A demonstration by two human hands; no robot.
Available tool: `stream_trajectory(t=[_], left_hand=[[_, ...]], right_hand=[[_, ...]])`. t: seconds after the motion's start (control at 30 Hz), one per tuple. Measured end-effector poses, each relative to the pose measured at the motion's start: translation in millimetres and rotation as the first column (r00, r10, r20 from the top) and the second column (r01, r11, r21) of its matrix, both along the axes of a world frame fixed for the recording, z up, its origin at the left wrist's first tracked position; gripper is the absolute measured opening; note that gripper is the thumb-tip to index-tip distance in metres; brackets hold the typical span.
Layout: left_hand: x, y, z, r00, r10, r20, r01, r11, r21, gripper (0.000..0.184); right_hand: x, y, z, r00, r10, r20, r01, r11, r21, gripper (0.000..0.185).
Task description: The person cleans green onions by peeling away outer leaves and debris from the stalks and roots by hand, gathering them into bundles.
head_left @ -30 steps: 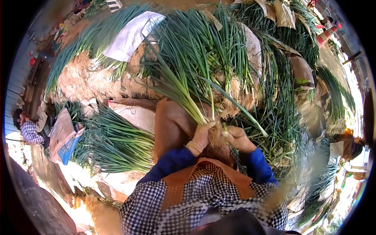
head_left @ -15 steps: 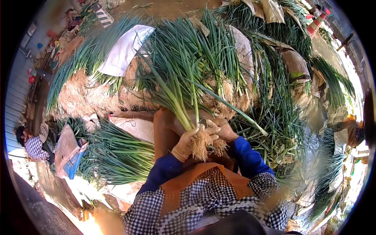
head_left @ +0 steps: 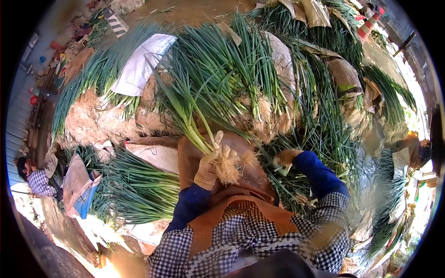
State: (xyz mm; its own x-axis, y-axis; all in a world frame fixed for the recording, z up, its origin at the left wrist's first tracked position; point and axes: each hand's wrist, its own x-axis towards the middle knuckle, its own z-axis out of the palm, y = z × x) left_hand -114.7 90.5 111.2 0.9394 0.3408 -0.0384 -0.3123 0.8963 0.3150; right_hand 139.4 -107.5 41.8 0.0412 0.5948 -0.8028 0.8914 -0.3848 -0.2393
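In my gloved left hand point(head_left: 214, 160) is a small bunch of green onions point(head_left: 187, 121), its fingers wrapped round the pale stems just above the roots. The leaves slant up and away to the left, and the tangled tan roots point(head_left: 228, 167) hang on the near side of the hand, over my lap. To the right, apart from the bunch, my right hand point(head_left: 287, 157) is low over loose green leaves point(head_left: 320, 153). Motion smears its fingers, and something pale green shows under them.
A long row of green onions point(head_left: 208, 55) lies across the front, roots toward me, partly under a white sack point(head_left: 143, 65). Another pile of green onions point(head_left: 139, 180) is at my left. A person point(head_left: 39, 178) sits at far left. A traffic cone point(head_left: 366, 28) stands at far right.
My right hand has left the bunch and swung right to the loose leaves. A stalk that stuck out to the right is gone from there. My left hand keeps the bunch, shifted slightly left.
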Motion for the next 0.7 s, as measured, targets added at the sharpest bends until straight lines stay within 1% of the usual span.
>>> stream_trajectory(t=[0.03,0.07,0.13,0.17,0.2,0.23,0.27,0.33,0.37,0.4,0.43,0.47,0.5,0.53,0.6,0.63,0.67,0.7], left_hand=[[-1,2,-2,0.988,-0.014,0.154,0.025,0.997,-0.069,0.026],[-4,7,-19,0.969,0.001,0.249,0.027,0.993,-0.111,0.026],[-4,-2,11,0.981,0.027,0.19,0.011,0.981,-0.196,0.021],[1,-4,-2,0.982,0.029,0.188,0.009,0.98,-0.197,0.021],[9,-3,-26,0.982,0.028,0.186,0.002,0.987,-0.163,0.021],[16,-2,-37,0.982,0.027,0.185,-0.004,0.993,-0.121,0.021],[19,-7,-33,0.982,0.025,0.187,-0.004,0.994,-0.111,0.021],[21,-16,-22,0.994,-0.048,0.099,0.062,0.988,-0.14,0.019],[15,-13,-27,0.999,-0.031,-0.044,0.026,0.993,-0.114,0.018],[13,-10,-33,0.999,-0.026,-0.038,0.022,0.994,-0.111,0.018],[10,-8,-40,0.999,-0.045,-0.025,0.042,0.993,-0.113,0.018],[8,-10,-45,0.997,-0.071,-0.018,0.068,0.99,-0.121,0.017],[10,-14,-43,0.997,-0.074,-0.034,0.068,0.985,-0.16,0.016],[16,-19,-41,0.996,-0.086,-0.037,0.079,0.982,-0.173,0.016],[30,-32,-16,0.968,-0.07,-0.24,0.056,0.996,-0.063,0.015],[33,-33,-45,0.859,-0.084,-0.505,0.113,0.993,0.028,0.022],[43,-44,-63,0.894,-0.131,-0.428,0.11,0.991,-0.073,0.027],[48,-52,-57,0.886,-0.195,-0.42,0.186,0.981,-0.063,0.027]], right_hand=[[7,8,-4,1.0,0.007,0.005,-0.007,1.0,0.004,0.027],[19,20,-13,0.992,0.111,0.062,-0.117,0.989,0.088,0.029],[43,46,-21,0.934,0.298,0.195,-0.339,0.913,0.226,0.038],[35,64,27,0.969,-0.153,0.195,0.056,0.901,0.43,0.042],[21,90,78,0.817,-0.568,0.099,0.403,0.686,0.606,0.046],[21,112,76,0.807,-0.578,0.123,0.403,0.69,0.601,0.046],[22,127,67,0.794,-0.59,0.147,0.405,0.694,0.595,0.046],[22,140,31,0.784,-0.591,0.191,0.314,0.642,0.699,0.046],[17,139,43,0.767,-0.632,0.113,0.386,0.594,0.706,0.046],[9,129,74,0.739,-0.673,-0.028,0.52,0.544,0.659,0.038],[20,117,61,0.61,-0.67,-0.423,0.758,0.34,0.556,0.034],[34,97,46,0.357,-0.57,-0.74,0.931,0.155,0.33,0.03],[25,87,63,0.281,-0.388,-0.878,0.949,-0.027,0.315,0.027],[10,64,83,0.185,-0.248,-0.951,0.967,-0.124,0.221,0.025],[3,36,65,0.054,-0.214,-0.975,0.996,0.087,0.036,0.026],[-8,36,49,0.029,-0.174,-0.984,0.99,0.142,0.004,0.027],[-24,37,33,0.266,-0.253,-0.93,0.964,0.086,0.252,0.024],[-39,38,23,0.425,-0.389,-0.818,0.903,0.11,0.416,0.024]])
